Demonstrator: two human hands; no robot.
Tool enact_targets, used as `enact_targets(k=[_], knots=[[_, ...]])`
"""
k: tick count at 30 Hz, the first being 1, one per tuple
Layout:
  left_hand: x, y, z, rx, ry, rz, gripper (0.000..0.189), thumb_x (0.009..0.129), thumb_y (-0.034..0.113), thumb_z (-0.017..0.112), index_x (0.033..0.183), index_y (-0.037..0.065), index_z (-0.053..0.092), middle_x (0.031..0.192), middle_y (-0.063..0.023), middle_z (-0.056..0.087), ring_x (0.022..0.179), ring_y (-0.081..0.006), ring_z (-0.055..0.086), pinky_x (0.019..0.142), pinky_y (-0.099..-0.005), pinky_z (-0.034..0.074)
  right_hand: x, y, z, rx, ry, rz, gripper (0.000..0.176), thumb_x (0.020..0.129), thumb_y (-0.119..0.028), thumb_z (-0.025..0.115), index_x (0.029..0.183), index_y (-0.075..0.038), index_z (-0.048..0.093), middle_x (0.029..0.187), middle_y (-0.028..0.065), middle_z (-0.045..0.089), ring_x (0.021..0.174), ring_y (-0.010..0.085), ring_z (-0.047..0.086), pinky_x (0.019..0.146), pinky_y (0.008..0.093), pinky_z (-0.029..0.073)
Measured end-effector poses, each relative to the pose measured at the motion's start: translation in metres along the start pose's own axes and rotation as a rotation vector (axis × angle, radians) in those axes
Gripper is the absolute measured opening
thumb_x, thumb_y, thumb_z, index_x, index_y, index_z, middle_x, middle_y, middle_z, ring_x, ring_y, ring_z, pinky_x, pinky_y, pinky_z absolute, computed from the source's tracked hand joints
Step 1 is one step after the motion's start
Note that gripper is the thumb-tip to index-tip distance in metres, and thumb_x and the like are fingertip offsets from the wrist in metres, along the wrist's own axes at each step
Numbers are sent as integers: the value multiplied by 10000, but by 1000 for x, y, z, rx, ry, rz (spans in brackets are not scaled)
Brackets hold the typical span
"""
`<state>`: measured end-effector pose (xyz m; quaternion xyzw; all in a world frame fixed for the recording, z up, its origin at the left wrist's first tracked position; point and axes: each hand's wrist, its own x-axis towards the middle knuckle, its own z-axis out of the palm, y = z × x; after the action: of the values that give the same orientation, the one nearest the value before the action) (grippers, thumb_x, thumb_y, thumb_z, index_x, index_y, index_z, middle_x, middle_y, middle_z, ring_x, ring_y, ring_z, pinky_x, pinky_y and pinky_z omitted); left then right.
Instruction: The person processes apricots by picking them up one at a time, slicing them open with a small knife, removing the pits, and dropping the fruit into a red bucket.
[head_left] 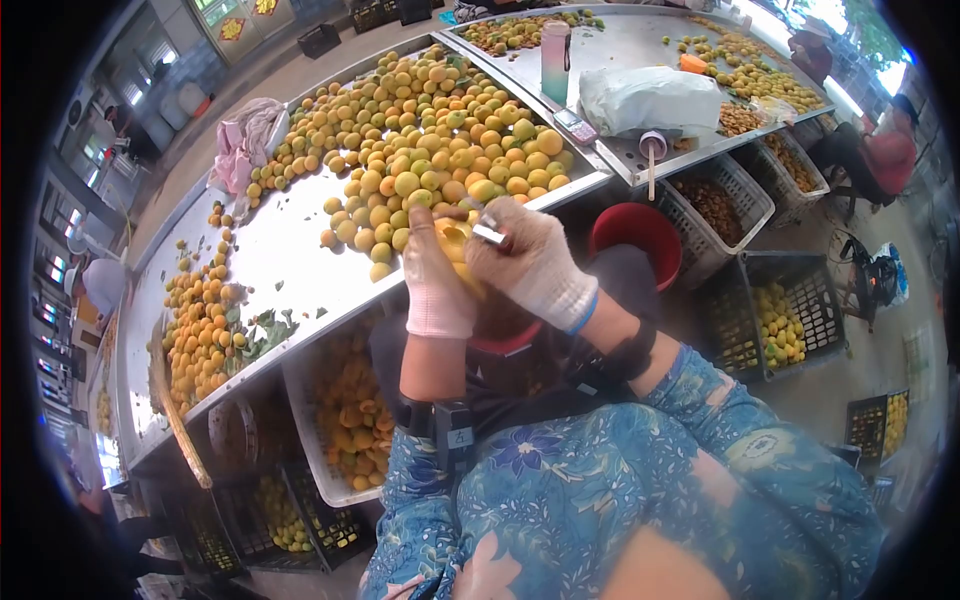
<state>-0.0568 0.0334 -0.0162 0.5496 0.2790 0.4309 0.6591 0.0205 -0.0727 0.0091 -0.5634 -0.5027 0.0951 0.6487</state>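
Over my lap, at the edge of a metal table, my left hand [435, 275] in a pale glove is closed around an apricot [453, 238]. The apricot looks cut open, its hollow orange inside facing up. Beside it, my right hand [535, 258], also gloved, grips a small metal tool [489, 235]. My fingers hide most of the tool, so its exact kind does not show. Both hands are close together at the fruit. Just beyond them lies a large heap of whole apricots [440, 150]. Below my hands is a red basin [505, 343], partly covered by my wrists.
A white crate [318, 465] of apricot halves stands under the table [300, 285]. Another red bucket [640, 222] is at my right. A bottle [555, 60], a phone [575, 125] and a plastic bag [650, 100] rest on the tabletop. A person [885, 150] sits far right.
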Motion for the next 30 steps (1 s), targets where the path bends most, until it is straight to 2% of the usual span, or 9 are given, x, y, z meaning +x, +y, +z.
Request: enact_targets(k=[3, 8, 11, 13, 15, 17, 21, 24, 30], knots=[[-4, 41, -14, -307, 34, -416, 545, 932, 584, 430, 1025, 56, 532, 779, -93, 606, 600, -202, 574, 463, -353, 485, 8, 11, -2, -26, 86, 107, 201, 805, -135, 701, 798, -40, 524, 681, 44, 516, 644, 127, 499, 605, 281, 438], [-4, 39, -96, -106, 378, -139, 511, 955, 527, 417, 1047, 34, 517, 732, -77, 559, 422, -147, 478, 347, -280, 410, 10, 32, -14, -562, -209, 403, 226, 803, -264, 606, 918, -70, 618, 895, 187, 661, 899, 396, 621, 776, 451, 496], [-21, 19, -158, 105, 592, -145, 426, 965, 442, 414, 967, 32, 528, 652, -69, 527, 430, -120, 458, 359, -232, 373, 0, 74, -15, -443, -116, 487, 281, 799, -277, 603, 980, -64, 627, 908, 194, 659, 917, 388, 619, 812, 445, 492], [-35, -21, -224, 397, 601, -187, 373, 953, 391, 453, 872, 40, 551, 644, -75, 531, 413, -147, 468, 346, -274, 371, 7, 58, -20, -168, -87, 821, 381, 820, -284, 612, 1096, -23, 602, 792, 164, 643, 585, 254, 631, 556, 375, 521], [-58, -47, -271, 1505, 360, -191, 415, 943, 409, 487, 930, 11, 604, 833, -190, 651, 697, -340, 629, 655, -426, 519, 9, 81, -13, 240, 135, 930, 195, 878, -234, 626, 992, -81, 588, 635, 14, 500, 425, 111, 467, 366, 279, 414], [-71, -55, -276, 1786, 318, -450, 401, 934, 377, 526, 1021, 0, 632, 1000, -255, 645, 925, -391, 619, 848, -448, 488, 16, 69, -12, 389, 196, 946, 213, 902, -277, 630, 992, -93, 573, 631, 8, 492, 415, 107, 463, 337, 283, 404], [-27, -31, -264, 1567, 442, 186, 320, 928, 259, 561, 1054, -28, 624, 1033, -244, 642, 954, -391, 616, 850, -436, 490, 21, 60, -6, 511, 301, 1038, 258, 912, -331, 635, 1050, -125, 562, 627, 9, 490, 365, 103, 412, 320, 296, 379], [46, -11, -245, 1539, 373, 371, 309, 924, 220, 558, 1108, -27, 583, 1055, -224, 631, 947, -362, 616, 817, -422, 496, 26, 61, 0, 526, 304, 1063, 256, 919, -344, 623, 1074, -144, 584, 603, -1, 484, 329, 113, 373, 309, 299, 348], [185, -57, -244, 1503, 103, 161, 481, 879, 153, 570, 1329, 25, 459, 1359, -206, 471, 1162, -365, 542, 1001, -386, 445, 27, 84, 1, 504, 239, 1042, 234, 879, -218, 619, 1018, -60, 515, 659, 29, 470, 386, 113, 412, 335, 292, 377]])
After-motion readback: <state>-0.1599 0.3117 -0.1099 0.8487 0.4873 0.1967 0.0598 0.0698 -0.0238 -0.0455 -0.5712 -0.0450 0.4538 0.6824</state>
